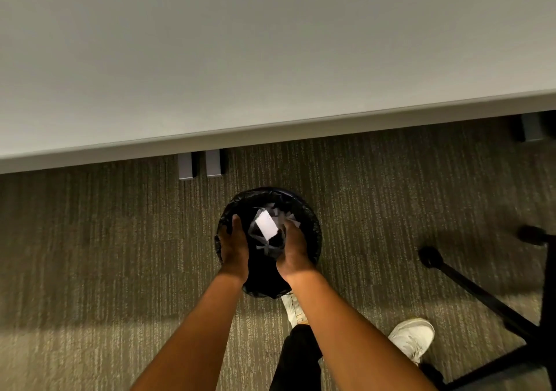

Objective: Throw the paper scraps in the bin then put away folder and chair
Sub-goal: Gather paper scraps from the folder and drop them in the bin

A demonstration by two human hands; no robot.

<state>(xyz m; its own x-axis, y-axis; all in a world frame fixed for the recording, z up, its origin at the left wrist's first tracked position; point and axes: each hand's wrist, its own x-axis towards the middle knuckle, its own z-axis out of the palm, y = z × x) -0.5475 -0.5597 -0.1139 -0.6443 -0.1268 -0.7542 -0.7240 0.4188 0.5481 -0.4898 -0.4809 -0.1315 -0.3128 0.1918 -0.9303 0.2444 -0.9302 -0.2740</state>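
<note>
Nearest the camera: two bare forearms reach forward and down, with a dark trouser leg and two white shoes [413,341] below them on the striped carpet [90,240]. One shoe is partly hidden behind the right forearm.

Right edge: black chair base [481,294], spokes and casters visible, standing on the carpet just beside the right foot. Seat not in frame.

Both hands are over the bin [314,228], a round bin with a black liner bag, sitting on the carpet just in front of the desk edge.
- Left hand [233,246]: over the left rim, fingers extended forward and roughly straight, grip apart, nothing held that I can see.
- Right hand [294,249]: over the right side of the opening, fingers relaxed and loosely bent, grip apart, no scrap clearly pinched.

Paper scraps [266,228]: white pieces between the two hands, inside the outline of the bin opening. One larger rectangular piece is tilted on top, smaller strips below and to the right. Cannot tell whether the top piece is in the air or resting on the pile.

Farther: two grey desk legs [200,166] just behind the bin, another grey leg at far right. Beyond that, the pale grey desk [270,59] top fills the upper half of the view. Folder not visible.
</note>
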